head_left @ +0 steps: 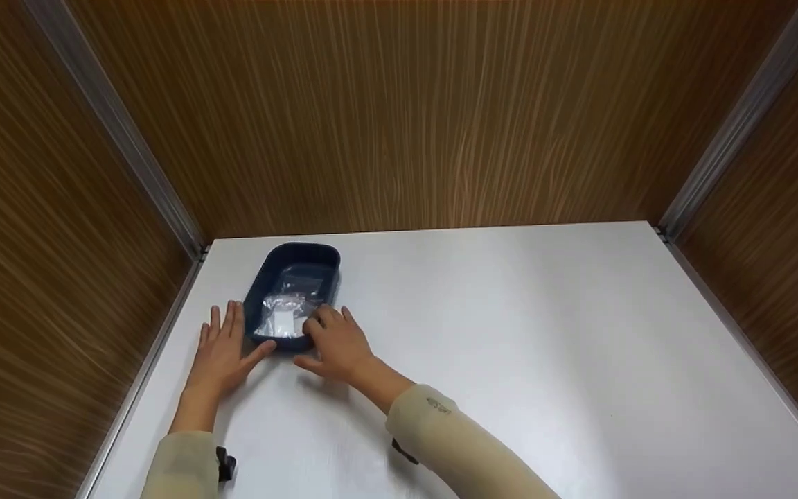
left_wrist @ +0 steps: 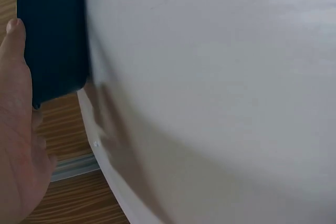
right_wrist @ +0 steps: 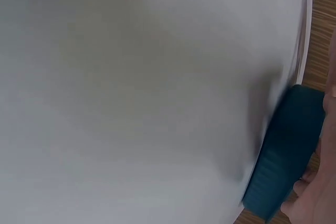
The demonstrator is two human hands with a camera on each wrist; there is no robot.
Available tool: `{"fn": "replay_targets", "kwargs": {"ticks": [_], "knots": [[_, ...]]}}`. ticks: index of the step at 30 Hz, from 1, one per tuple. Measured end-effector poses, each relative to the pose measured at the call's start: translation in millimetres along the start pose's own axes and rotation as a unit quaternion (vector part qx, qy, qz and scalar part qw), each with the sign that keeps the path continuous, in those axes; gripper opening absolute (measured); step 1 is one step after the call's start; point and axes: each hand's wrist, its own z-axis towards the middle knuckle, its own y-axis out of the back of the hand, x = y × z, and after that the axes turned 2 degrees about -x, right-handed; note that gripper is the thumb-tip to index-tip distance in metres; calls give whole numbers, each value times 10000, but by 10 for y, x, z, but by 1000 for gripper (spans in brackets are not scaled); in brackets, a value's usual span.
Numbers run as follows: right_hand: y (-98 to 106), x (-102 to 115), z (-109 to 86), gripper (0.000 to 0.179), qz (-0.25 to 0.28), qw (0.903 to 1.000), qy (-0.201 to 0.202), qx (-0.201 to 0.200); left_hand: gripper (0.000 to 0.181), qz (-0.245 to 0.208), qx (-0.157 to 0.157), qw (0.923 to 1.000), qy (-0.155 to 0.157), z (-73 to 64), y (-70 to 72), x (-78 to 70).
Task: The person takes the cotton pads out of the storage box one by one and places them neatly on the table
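Note:
A dark blue oblong container [head_left: 281,262] rests on the white table, holding clear plastic packets [head_left: 289,305] with a white piece showing in one. My left hand [head_left: 221,352] is at its near left corner, fingers straight along the left side and thumb by the near rim. In the left wrist view that thumb lies against the container's wall [left_wrist: 55,35]. Over the near right rim my right hand [head_left: 338,344] bends its fingers, while its thumb points out in front of the near end. The right fingertips are partly hidden inside the container.
Wood-grain panels [head_left: 413,118] stand behind and at both sides of the white table [head_left: 510,333]. Metal posts [head_left: 129,132] rise at the back corners. The container is near the table's back left corner.

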Motion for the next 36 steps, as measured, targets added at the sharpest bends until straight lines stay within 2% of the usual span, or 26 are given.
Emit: {"fn": "replay_targets", "kwargs": {"ticks": [9,12,14,17,21,29,36], "knots": [[20,-213,-42,51,-30,9994,-181,-306,110,17,140,9997,-198,140,41,-123],[29,-259,-9,59,-4,9986,-402,-343,111,2,185,9996,-216,229,56,-148],[37,-272,29,73,54,9980,-606,-161,113,-48,174,9997,-156,287,61,-157],[43,-274,84,91,235,9952,-891,328,116,-118,211,9997,-40,342,50,-171],[45,-292,110,99,464,9884,-1203,799,117,-62,438,9990,21,364,-2,-216],[25,-367,60,103,667,9786,-1682,982,118,-60,476,9988,-87,389,-57,-309],[70,-386,19,121,330,9784,-1677,1160,125,-257,555,9979,-219,380,-97,-359]]}}
